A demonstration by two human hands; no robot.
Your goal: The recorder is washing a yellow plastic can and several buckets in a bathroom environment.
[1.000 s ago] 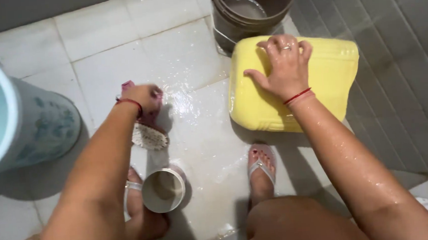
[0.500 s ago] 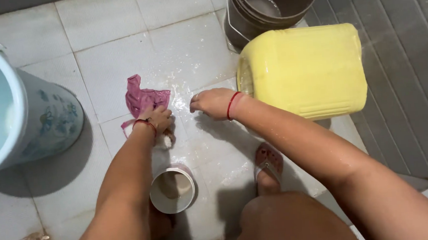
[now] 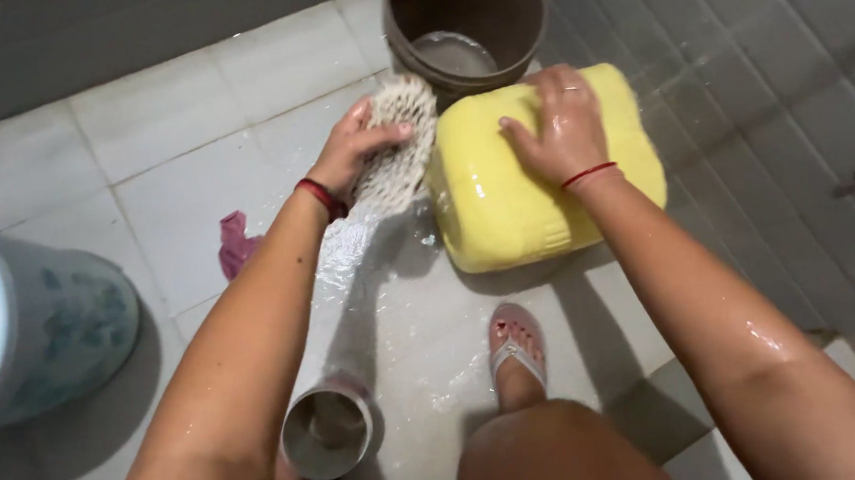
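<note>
Gripping a pale bristled scrub brush (image 3: 396, 142), the left hand (image 3: 353, 153) closes its fingers around the brush's back and holds the bristle face up against the near end of a yellow plastic jerrycan (image 3: 505, 199). A red thread band circles that wrist. The right hand (image 3: 558, 126) lies flat and spread on top of the jerrycan, palm down and fingers apart, pressing on it rather than wrapping anything; a red thread sits on this wrist too, and the forearm behind it glistens with water.

The jerrycan lies on its side on the wet white floor tiles (image 3: 174, 203), its far end just beside a brown bucket (image 3: 467, 22) that stands upright and holds some water at the bottom. Soapy water spreads across the tiles below the brush and runs toward the person's feet.

A foot in a pink sandal (image 3: 515, 344) stands on the tiles just in front of the jerrycan. To its left, near the bottom of the view, a small round cup (image 3: 328, 432) sits open side up. A crumpled pink cloth (image 3: 237, 245) lies on the tiles to the left of the left forearm, well apart from the brush. At the far left edge stands a large pale blue bucket (image 3: 47, 322) with a faint floral pattern on its side. Grey ribbed flooring (image 3: 768, 86) runs along the right.
</note>
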